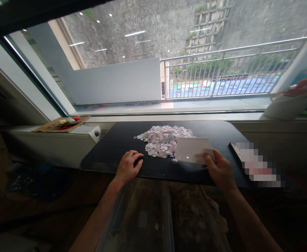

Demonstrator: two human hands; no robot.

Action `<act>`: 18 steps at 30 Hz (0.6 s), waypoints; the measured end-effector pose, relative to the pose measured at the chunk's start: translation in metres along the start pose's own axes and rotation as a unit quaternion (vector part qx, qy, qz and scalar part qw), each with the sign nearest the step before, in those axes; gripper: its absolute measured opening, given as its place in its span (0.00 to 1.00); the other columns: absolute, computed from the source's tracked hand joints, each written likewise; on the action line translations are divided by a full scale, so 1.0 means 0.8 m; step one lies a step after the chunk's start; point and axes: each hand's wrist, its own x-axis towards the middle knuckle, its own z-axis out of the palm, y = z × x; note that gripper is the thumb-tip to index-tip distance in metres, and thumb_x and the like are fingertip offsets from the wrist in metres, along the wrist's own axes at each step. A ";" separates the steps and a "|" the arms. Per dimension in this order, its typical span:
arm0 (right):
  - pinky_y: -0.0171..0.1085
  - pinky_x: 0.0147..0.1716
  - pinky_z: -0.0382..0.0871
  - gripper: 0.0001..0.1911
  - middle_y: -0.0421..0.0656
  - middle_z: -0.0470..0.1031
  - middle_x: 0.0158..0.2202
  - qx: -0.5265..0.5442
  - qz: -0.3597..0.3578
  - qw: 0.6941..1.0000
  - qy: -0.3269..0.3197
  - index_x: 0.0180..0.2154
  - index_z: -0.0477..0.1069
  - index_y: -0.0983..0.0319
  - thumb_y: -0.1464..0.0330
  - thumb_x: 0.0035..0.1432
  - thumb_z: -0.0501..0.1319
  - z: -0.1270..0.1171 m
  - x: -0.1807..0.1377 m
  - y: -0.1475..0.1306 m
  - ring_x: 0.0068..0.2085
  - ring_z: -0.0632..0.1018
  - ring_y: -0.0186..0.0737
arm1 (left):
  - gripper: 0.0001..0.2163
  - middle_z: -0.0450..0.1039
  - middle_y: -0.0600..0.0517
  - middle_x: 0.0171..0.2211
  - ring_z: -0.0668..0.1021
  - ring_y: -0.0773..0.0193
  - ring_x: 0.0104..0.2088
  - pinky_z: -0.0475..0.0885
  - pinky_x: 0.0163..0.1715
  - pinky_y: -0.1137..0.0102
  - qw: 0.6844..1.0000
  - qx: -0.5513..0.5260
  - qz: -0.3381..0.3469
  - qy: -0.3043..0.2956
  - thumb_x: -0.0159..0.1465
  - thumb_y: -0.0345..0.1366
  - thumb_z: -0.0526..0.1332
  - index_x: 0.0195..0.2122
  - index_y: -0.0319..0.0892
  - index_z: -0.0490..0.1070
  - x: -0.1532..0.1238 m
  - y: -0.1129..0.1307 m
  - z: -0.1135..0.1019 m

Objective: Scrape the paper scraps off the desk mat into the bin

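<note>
My right hand grips a white scraper, a flat rectangular sheet with rounded corners, thumb on its upper face. The scraper's left side overlaps the right part of a pile of small white and pinkish paper pieces. Beneath the pile is a dark tabletop. My left hand rests at the table's front edge, left of the pile and apart from it. Its fingers are loosely bent with the thumb apart, and nothing shows in them. One small piece lies just below the scraper's lower left corner.
Below the table's front edge stand a clear plastic bin and a container with many pieces. A blurred-out phone-like object lies on the right. Behind are a window ledge and a white bag; a radiator stands left.
</note>
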 end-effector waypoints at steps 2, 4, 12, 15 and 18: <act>0.39 0.21 0.73 0.19 0.42 0.78 0.28 -0.002 0.004 1.000 0.011 0.37 0.74 0.61 0.55 0.49 0.61 0.000 -0.001 -0.001 0.22 0.75 0.39 | 0.11 0.73 0.46 0.41 0.75 0.54 0.44 0.71 0.49 0.57 1.000 0.001 0.000 0.000 0.64 0.36 0.57 0.43 0.42 0.77 0.000 -0.001 0.001; 0.39 0.21 0.73 0.19 0.43 0.78 0.28 -0.004 0.007 1.000 0.019 0.37 0.74 0.62 0.55 0.48 0.61 0.000 -0.001 -0.002 0.22 0.75 0.40 | 0.11 0.73 0.46 0.41 0.75 0.54 0.45 0.70 0.49 0.57 1.000 0.001 0.001 0.002 0.65 0.36 0.57 0.43 0.42 0.77 0.000 -0.001 0.001; 0.38 0.21 0.73 0.18 0.41 0.77 0.26 -0.006 0.011 0.999 0.032 0.37 0.74 0.61 0.55 0.48 0.60 -0.002 -0.001 -0.004 0.21 0.75 0.40 | 0.11 0.73 0.46 0.41 0.75 0.55 0.45 0.70 0.49 0.58 1.000 0.000 0.008 0.005 0.64 0.36 0.57 0.43 0.42 0.77 0.000 -0.003 0.002; 0.38 0.20 0.72 0.17 0.40 0.77 0.25 -0.007 0.009 0.999 0.033 0.35 0.74 0.61 0.56 0.48 0.61 -0.001 -0.001 -0.004 0.20 0.74 0.39 | 0.11 0.73 0.46 0.41 0.75 0.55 0.44 0.70 0.49 0.57 1.000 -0.001 0.010 0.007 0.65 0.36 0.57 0.43 0.42 0.77 0.000 -0.003 0.003; 0.38 0.20 0.72 0.17 0.40 0.76 0.24 -0.007 0.006 0.999 0.032 0.35 0.74 0.61 0.56 0.48 0.61 -0.001 -0.002 -0.004 0.20 0.74 0.39 | 0.11 0.73 0.46 0.41 0.75 0.55 0.44 0.70 0.48 0.57 1.000 -0.002 0.011 0.008 0.65 0.36 0.57 0.43 0.41 0.77 0.000 -0.003 0.003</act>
